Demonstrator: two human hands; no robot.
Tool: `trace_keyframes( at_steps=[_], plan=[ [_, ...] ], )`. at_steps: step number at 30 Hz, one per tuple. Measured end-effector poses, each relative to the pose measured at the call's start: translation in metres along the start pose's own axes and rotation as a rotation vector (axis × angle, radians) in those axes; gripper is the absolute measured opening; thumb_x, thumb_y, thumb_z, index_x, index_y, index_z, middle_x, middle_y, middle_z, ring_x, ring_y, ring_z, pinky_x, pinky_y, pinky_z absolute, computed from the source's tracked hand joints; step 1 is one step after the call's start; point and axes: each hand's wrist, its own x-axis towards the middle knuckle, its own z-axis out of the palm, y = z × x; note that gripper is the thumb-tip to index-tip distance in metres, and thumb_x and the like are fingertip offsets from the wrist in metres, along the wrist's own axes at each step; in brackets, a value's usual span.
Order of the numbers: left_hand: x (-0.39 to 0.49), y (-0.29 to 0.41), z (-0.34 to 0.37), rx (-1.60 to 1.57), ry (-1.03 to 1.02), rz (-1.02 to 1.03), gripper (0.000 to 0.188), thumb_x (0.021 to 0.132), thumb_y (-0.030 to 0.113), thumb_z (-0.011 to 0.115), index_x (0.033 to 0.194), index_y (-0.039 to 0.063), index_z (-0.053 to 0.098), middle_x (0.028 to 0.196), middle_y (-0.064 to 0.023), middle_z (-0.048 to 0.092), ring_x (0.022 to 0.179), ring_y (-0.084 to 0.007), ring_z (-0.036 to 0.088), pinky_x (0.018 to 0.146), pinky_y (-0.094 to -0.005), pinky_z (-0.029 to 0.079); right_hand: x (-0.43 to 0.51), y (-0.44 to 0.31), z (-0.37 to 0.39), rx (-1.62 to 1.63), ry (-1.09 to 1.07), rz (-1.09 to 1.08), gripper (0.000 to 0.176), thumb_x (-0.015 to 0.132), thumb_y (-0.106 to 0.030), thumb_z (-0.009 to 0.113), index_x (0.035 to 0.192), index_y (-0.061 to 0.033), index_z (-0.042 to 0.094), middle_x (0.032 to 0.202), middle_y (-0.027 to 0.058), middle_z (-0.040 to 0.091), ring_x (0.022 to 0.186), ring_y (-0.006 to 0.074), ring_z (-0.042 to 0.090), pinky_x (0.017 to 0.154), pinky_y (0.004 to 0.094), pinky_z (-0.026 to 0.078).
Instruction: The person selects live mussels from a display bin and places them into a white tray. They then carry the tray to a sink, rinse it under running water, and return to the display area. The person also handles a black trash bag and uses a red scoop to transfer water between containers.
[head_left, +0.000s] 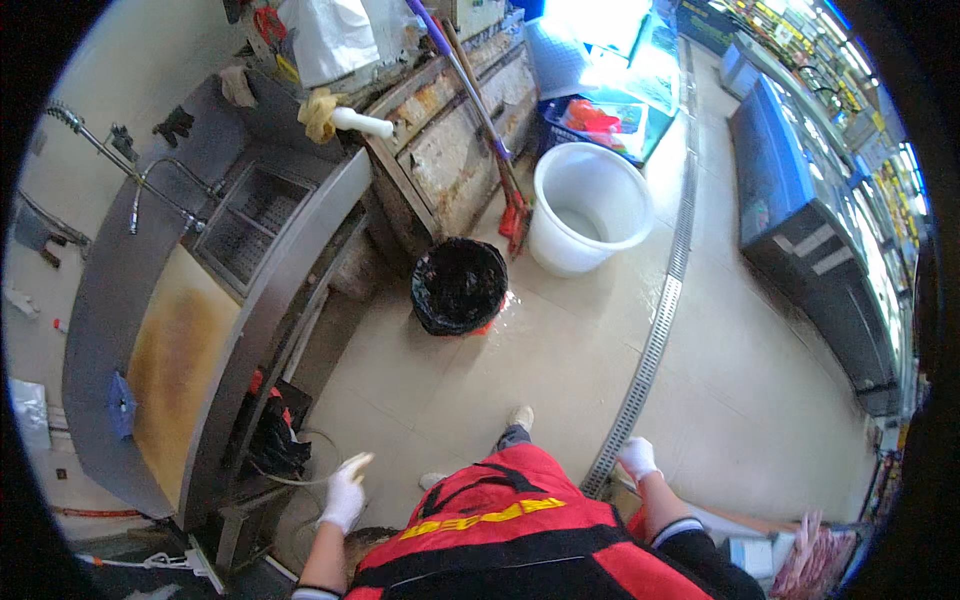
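Observation:
My left hand (346, 491), in a white glove, hangs low beside the steel sink counter (289, 289) with its fingers extended and nothing visible in them. On the other side my right hand (637, 457), also gloved, looks curled beside the floor drain; its palm side is hidden. I wear a red and black apron (502, 502) bearing yellow writing. Ahead on the tiled floor stands a bin lined with a black bag (460, 286). Just beyond it is a large white plastic tub (589, 210), with only its pale inside showing.
A wooden cutting board (184, 322) lies beside the sink basin (255, 214). A broom with red bristles (514, 221) leans by the tub. A slotted drain grate (660, 322) runs along the floor. At right stands a display case (817, 285); crates (592, 127) stand behind the tub.

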Motion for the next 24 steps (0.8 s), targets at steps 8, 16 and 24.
trace_keyframes(
  at_steps=[8,16,24],
  plan=[
    [0.148,0.143,0.073,0.255,-0.146,0.236,0.07,0.064,-0.007,0.044,0.127,0.017,0.06,0.14,-0.018,0.047,0.135,-0.0416,0.034,0.115,-0.0472,0.022,0.082,0.056,-0.076,0.045,0.128,0.024,0.018,0.068,-0.008,0.057,0.08,-0.0038,0.069,0.084,0.0255,0.065,0.085,0.0427,0.064,0.078,0.0463,0.051],
    [0.215,0.082,0.049,0.47,-0.473,-0.09,0.015,0.071,0.025,0.076,0.067,0.012,0.07,0.119,-0.0182,0.063,0.125,-0.0289,0.048,0.115,-0.0449,0.02,0.153,0.073,-0.147,0.17,0.142,-0.163,0.045,0.066,0.001,0.062,0.11,-0.0089,0.065,0.101,0.0149,0.068,0.084,0.0264,0.066,0.074,0.0356,0.054],
    [0.395,0.198,0.125,0.696,-0.73,0.271,0.038,0.092,0.035,0.044,0.092,0.013,0.074,0.116,-0.009,0.066,0.128,-0.0292,0.046,0.114,-0.0451,0.02,0.128,0.098,-0.109,0.69,0.122,0.429,0.039,0.07,-0.006,0.067,0.109,-0.0055,0.068,0.103,0.0132,0.07,0.097,0.02,0.066,0.086,0.0317,0.051]
  ],
)
